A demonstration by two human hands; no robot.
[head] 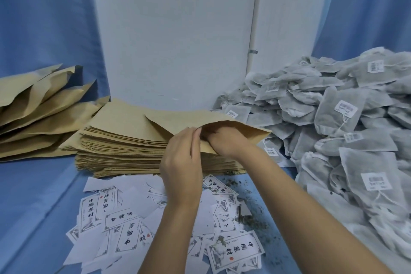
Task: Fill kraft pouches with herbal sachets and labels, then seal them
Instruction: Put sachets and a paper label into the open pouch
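Atop the stack, our left hand pinches the lip of the pouch while our right hand sits inside, grip hidden, so we should spread the mouth wide before adding sachets.

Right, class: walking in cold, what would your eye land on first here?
Probably the big heap of grey mesh herbal sachets with white barcode tags, piled at the right. Then, centre, the stack of flat brown kraft paper pouches, where the left-hand grip pinches the mouth of the top pouch and the right-hand grip reaches inside, fingers hidden. White printed paper labels lie scattered in front, nearest the camera.
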